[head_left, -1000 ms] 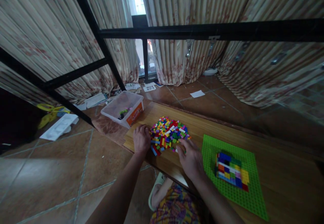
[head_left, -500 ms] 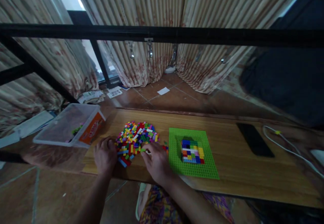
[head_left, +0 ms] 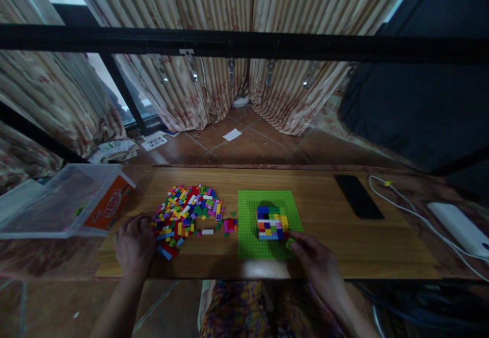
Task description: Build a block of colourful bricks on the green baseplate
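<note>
My right hand [head_left: 319, 259] is at the near right corner of the built block of coloured bricks [head_left: 272, 223], pinching a small light-green brick [head_left: 289, 243] between thumb and fingers. The block sits on a green studded baseplate [head_left: 248, 246] and has a mix of blue, green, yellow, red and white bricks on top. My left hand [head_left: 134, 243] rests on the table beside the left edge of a heap of loose bricks [head_left: 191, 208]. Its fingers are loosely bent and apart, with nothing visible in them.
A clear plastic box [head_left: 72, 195] with an orange label stands left of the heap. Near the baseplate lie a white brick [head_left: 208, 231] and a few pink and red bricks [head_left: 229, 226]. To the right are a black phone [head_left: 359, 197], a white cable [head_left: 412, 210] and a white power strip [head_left: 458, 228].
My right hand has moved right, from the heap to the block's near right corner, carrying the green brick. My left hand remains beside the heap. The view has turned to the right.
</note>
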A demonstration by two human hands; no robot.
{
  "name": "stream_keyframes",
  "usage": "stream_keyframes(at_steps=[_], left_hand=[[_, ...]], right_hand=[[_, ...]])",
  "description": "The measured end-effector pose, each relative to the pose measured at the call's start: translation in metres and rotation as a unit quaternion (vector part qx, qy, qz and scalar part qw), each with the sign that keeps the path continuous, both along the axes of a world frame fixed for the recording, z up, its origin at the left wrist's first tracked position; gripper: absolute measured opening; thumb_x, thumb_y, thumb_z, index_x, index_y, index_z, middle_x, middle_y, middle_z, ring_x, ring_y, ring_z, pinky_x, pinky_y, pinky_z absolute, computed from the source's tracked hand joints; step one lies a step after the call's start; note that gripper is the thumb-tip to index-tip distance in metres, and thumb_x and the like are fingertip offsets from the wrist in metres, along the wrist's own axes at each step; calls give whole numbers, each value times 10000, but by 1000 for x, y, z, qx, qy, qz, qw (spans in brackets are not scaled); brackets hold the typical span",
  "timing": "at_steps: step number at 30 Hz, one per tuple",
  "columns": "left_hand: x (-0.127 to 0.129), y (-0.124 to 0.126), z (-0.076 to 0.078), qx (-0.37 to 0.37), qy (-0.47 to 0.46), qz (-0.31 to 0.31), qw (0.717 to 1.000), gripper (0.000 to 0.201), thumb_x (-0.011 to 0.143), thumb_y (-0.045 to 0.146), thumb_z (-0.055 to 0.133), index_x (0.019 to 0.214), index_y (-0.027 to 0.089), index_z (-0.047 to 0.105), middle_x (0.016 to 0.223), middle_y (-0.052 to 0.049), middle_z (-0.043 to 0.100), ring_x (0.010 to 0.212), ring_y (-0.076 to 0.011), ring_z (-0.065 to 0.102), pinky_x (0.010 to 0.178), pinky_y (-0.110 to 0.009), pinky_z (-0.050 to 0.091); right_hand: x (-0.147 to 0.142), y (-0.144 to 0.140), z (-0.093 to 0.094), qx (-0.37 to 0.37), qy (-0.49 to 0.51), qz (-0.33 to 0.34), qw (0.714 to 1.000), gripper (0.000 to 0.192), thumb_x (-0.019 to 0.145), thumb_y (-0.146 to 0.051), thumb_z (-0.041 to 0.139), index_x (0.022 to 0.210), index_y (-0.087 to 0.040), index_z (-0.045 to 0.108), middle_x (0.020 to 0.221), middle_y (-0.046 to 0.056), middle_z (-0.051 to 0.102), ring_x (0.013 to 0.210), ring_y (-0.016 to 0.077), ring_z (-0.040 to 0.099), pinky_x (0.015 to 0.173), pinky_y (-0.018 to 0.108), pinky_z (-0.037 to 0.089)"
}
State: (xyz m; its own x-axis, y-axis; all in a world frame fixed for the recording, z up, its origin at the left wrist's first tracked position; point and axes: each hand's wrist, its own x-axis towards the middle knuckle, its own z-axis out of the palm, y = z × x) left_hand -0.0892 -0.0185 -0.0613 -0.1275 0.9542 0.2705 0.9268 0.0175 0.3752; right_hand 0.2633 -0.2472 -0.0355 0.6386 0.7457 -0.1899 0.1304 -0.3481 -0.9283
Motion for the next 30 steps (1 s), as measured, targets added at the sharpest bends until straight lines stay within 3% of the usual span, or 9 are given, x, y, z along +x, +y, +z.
stream_keyframes(at_steps=[4,12,30], left_hand=[[0,1,0,1,-10,-1,1000,434,907,349,323,1023,132,679,1126,-173,657,1139,-318,563,1023,-474,409],[1,-1,-1,5,-18,7,1000,421,904,356,332,1023,146,677,1147,-160,648,1129,-311,559,1023,-468,408],[4,-2,1,-10,-26,23,999,406,900,333,379,1078,126,680,1194,-162,638,1163,-323,543,1041,-480,405]], right_hand=[[24,12,-1,-9,35,0,999,456,689,-468,739,1024,-168,663,819,69,733,774,228,676,707,337,520],[38,29,8,-51,1,98,994,289,673,-453,723,780,-185,719,751,26,715,712,180,634,656,283,470],[49,44,22,-86,20,115,989,245,594,-349,748,756,-173,697,654,2,685,577,146,594,571,278,470]])
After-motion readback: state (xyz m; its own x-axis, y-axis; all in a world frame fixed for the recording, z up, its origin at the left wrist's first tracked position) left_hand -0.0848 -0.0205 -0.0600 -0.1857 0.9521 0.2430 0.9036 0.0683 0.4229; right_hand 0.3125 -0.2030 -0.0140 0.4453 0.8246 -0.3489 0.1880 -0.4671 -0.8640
